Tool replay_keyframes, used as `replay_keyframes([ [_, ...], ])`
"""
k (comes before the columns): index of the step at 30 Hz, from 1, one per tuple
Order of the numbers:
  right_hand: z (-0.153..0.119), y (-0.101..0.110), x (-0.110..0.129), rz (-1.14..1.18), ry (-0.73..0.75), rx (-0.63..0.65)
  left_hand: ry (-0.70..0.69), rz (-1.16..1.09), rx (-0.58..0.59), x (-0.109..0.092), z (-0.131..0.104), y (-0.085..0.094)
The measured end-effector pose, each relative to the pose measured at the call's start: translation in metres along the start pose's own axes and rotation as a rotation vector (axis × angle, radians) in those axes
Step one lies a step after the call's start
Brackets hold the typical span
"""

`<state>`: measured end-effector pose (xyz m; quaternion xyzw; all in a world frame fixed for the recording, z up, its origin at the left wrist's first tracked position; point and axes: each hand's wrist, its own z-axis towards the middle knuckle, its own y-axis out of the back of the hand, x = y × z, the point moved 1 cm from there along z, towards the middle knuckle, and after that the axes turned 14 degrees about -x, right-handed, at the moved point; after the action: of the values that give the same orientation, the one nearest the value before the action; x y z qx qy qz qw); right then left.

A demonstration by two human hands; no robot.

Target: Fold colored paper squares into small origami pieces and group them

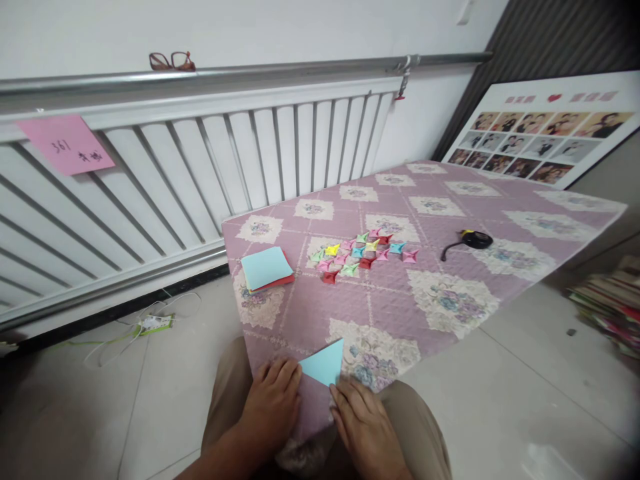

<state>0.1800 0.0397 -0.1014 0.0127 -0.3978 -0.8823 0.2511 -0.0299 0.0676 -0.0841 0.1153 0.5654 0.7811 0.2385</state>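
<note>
A light blue sheet of paper point(325, 363), folded to a triangle, lies on the near end of the table. My left hand point(275, 397) is at its left corner, fingers bent and held together, fingertips pressing on the paper. At the lower right corner, my right hand point(365, 420) has its fingers close together, with the fingertips on the paper's edge. Beyond the hands sits a cluster of small folded paper stars point(358, 253) in several colours. Left of them is a stack of square coloured paper point(267, 268), light blue on top and red below.
A black and yellow tape-like tool point(476, 239) with a strap lies on the right of the patterned tablecloth point(320, 310). Behind stands a white radiator point(210, 167) with glasses point(171, 61) on its pipe. A power strip point(155, 325) with cables is on the floor.
</note>
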Motion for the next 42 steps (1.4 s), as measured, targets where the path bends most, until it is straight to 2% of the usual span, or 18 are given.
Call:
replay_keyframes([
  [15, 0.0, 0.009, -0.004, 0.058, 0.032, -0.034, 0.088, 0.049, -0.081, -0.004, -0.004, 0.001],
  [19, 0.005, 0.012, -0.004, 0.149, -0.142, -0.022, 0.123, 0.03, -0.084, -0.005, -0.004, -0.001],
  [23, 0.023, 0.01, -0.003, 0.164, -0.417, -0.013, 0.152, 0.016, -0.082, -0.005, -0.005, -0.002],
  [26, 0.041, 0.008, 0.0, 0.15, -0.585, 0.089, 0.171, -0.002, -0.08, -0.006, -0.006, -0.002],
  [29, 0.055, 0.005, 0.007, 0.13, -0.68, 0.23, 0.202, -0.017, -0.09, -0.007, -0.005, -0.002],
  [32, 0.058, 0.001, 0.012, 0.169, -0.748, 0.265, 0.223, -0.059, -0.11, -0.008, -0.006, -0.003],
  [35, 0.054, -0.004, 0.012, 0.32, -0.832, 0.159, 0.259, -0.174, -0.178, -0.006, -0.01, -0.009],
  [38, 0.048, -0.008, 0.011, 0.531, -0.951, 0.005, 0.343, -0.415, -0.318, -0.007, -0.019, -0.016],
  [41, 0.043, -0.009, 0.014, 0.741, -1.075, -0.103, 0.556, -0.78, -0.437, -0.016, -0.023, -0.017],
  [42, 0.042, -0.007, 0.017, 0.805, -1.109, -0.133, 0.646, -0.92, -0.428, -0.021, -0.022, -0.015],
])
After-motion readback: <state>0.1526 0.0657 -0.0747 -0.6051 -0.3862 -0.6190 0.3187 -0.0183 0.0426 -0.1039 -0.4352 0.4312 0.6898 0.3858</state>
